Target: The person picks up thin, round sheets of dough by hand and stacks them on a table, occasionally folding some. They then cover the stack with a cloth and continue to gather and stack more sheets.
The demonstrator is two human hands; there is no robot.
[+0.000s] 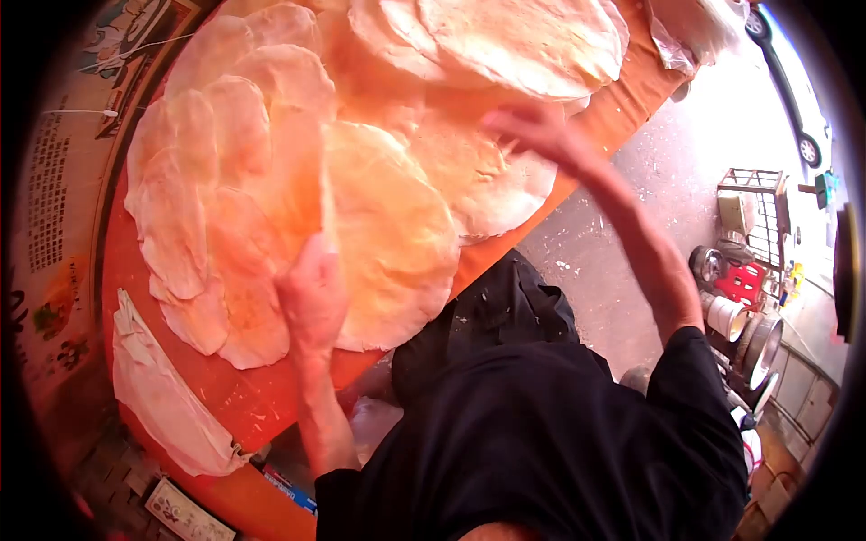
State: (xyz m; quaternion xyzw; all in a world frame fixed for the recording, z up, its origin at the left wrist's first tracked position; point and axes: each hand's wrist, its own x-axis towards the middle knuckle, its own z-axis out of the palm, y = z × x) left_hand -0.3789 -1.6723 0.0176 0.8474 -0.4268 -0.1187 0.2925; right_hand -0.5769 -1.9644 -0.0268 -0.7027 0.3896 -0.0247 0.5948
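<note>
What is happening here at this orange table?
A person in a black shirt handles thin round flatbreads spread overlapping on an orange table. The left hand grips the raised edge of one flatbread; the right hand lies flat on another. A white cloth lies near the table's edge.

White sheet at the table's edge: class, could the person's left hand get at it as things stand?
Probably yes: the left hand touches a flatbread close by the white sheet, with only bare orange table between.
</note>
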